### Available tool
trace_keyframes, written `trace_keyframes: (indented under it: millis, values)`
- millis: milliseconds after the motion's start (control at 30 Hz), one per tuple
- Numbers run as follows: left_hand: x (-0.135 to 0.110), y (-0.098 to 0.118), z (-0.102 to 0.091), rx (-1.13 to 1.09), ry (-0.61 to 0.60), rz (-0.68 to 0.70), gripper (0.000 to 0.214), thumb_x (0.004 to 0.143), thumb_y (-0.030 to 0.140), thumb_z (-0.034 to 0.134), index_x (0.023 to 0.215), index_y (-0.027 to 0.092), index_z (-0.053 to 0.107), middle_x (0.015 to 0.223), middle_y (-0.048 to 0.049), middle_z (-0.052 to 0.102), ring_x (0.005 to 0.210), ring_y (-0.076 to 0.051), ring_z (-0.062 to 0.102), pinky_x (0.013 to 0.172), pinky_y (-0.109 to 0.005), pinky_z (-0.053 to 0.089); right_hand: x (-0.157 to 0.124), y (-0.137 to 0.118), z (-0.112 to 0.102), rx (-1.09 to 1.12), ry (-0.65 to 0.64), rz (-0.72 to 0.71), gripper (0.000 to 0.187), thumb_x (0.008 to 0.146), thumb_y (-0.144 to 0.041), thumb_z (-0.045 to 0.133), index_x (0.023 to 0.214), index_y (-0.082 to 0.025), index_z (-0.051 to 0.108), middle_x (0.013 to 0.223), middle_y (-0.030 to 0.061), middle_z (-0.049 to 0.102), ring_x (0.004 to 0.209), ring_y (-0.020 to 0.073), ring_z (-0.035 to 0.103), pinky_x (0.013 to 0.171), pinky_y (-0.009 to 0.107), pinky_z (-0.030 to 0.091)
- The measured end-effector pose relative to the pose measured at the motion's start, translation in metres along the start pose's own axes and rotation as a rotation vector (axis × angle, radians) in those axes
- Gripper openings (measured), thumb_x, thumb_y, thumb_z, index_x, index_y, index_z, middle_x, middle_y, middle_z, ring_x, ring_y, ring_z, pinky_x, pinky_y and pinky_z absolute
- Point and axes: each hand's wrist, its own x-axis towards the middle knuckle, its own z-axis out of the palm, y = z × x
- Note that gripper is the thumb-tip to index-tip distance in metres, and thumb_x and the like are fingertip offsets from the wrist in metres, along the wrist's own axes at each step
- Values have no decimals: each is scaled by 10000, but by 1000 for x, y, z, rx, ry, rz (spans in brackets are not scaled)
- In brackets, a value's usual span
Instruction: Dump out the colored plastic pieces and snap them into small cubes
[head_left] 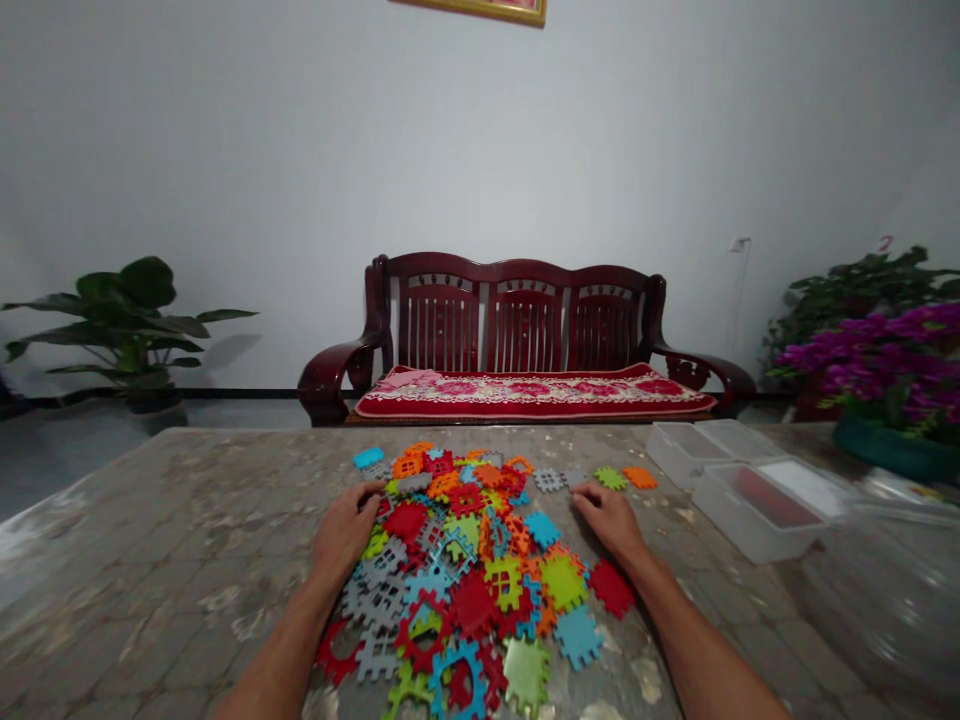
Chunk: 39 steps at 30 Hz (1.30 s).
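A heap of coloured plastic interlocking tiles [472,600] with toothed edges lies between my hands. Some tiles are solid; others have window or round cut-outs. At the heap's left edge rests my left hand [346,530], its fingers bent together near a grey tile [414,483]; what they pinch, if anything, is hidden. My right hand [609,515] is beyond the heap's right side, thumb and fingers closed at the near edge of a flat grey tile [575,477]. That tile lies in a row with a grey window tile [549,481], a green tile [610,478] and an orange tile [640,477].
Clear plastic boxes [757,510] stand on the right of the patterned table [187,580], with a transparent container [892,580] nearer me. Purple flowers [892,355] in a green pot are at the far right. Behind the table is a wooden bench [525,310].
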Motion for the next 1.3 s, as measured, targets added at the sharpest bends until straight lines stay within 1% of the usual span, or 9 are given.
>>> trace_keyframes:
  millis: [133,267,400,533,767,933,1067,1200,1300]
  values:
    - [4,-8,5,-17,13,15,366,895,311,473,1091,221,768,1113,-67,787,1028,-263,712,945,-392,540,-4,-9,11,89,-59,-35,364,799,-389,571,1038,-201,771,1032,86,793,959,260,715,923,412,539]
    - [6,-13,8,-23,13,18,366,894,327,481,1098,221,766,1107,-76,786,1017,-271,711,950,-410,538,-9,-29,23,218,-241,-146,418,759,-367,650,1123,-194,763,1132,94,774,1008,254,701,955,408,532]
    - [3,-8,4,-17,9,5,364,895,321,482,1103,217,762,1119,-80,782,1030,-270,706,953,-412,537,-11,-46,25,98,-375,-232,385,739,-343,691,1094,-230,791,1135,73,772,1093,276,659,1013,428,483]
    - [1,-3,1,-9,1,0,365,897,306,471,1101,213,759,1127,-76,779,1044,-263,702,967,-403,532,-13,-58,20,-85,-420,-251,397,756,-341,695,1133,-256,789,1157,65,763,1118,284,629,1019,419,457]
    - [2,-3,0,-3,-12,-15,357,896,317,485,1100,218,760,1097,-70,783,994,-257,714,945,-393,543,-20,-73,21,-293,-403,-290,511,707,-445,778,1188,-275,756,1125,73,714,1095,290,595,974,398,447]
    - [2,-6,3,-9,6,0,357,898,303,478,1103,218,758,1123,-73,778,1035,-259,706,963,-399,535,-19,-73,19,-262,-398,-198,424,663,-364,793,1061,-237,724,1081,48,715,1043,260,596,875,337,452]
    - [2,-8,5,-8,9,6,365,904,315,474,1121,220,751,1140,-78,771,1042,-258,701,975,-411,530,-18,-70,22,-249,-344,-164,282,682,-228,709,963,-213,703,944,26,724,907,218,613,797,300,442]
    - [2,-6,4,-12,-3,11,371,903,309,470,1125,208,750,1158,-81,766,1065,-260,695,991,-407,521,-18,-70,24,-165,-228,-221,341,720,-143,626,1038,-216,721,1079,54,741,1029,241,633,925,343,454]
    - [1,-3,1,-9,0,2,367,902,308,475,1115,209,757,1139,-82,771,1057,-266,700,985,-405,525,-22,-80,25,-91,-172,-358,409,762,-99,587,1125,-238,717,1168,55,722,1141,238,605,1026,365,429]
